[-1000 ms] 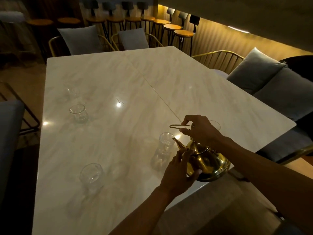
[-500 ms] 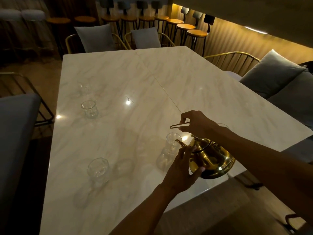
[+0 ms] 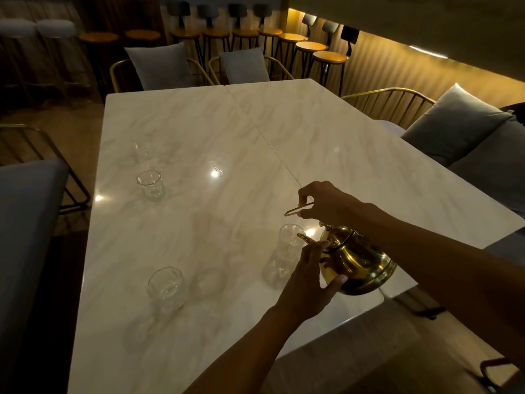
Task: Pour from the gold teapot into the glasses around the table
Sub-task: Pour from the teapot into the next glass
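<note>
Four glasses on the marble table (image 3: 199, 132), only one under the spout. Gold teapot (image 3: 355, 260) hanging above the near right edge of the table, tipped forward-left, long axis running from the rounded base at lower right up to the spout (image 3: 305, 238) at upper left. Right hand (image 3: 326, 204) above it, fingers curled and pinching the thin gold bail handle (image 3: 298, 210), carrying the weight. Left hand (image 3: 309, 274) just beside the pot's near flank, fingers stretched along the body toward the spout root, thumb tucked under the belly, steadying more than gripping. Spout tip right at the rim of the nearest glass (image 3: 287, 243), touching or just shy of it: cannot tell in this dim light, nor whether any liquid is running. Probably mid-pour into that first glass. Three more glasses all off to the left of both hands: one near glass (image 3: 166, 288) at lower left, one mid glass (image 3: 150, 184) further up the left side, one faint far glass (image 3: 142, 150) beyond it. Left hand nearer to them, but pot weight on the right, so next move likely a leftward carry across the table with spout leading. Risk: dribble from a tilted spout in transit.
</note>
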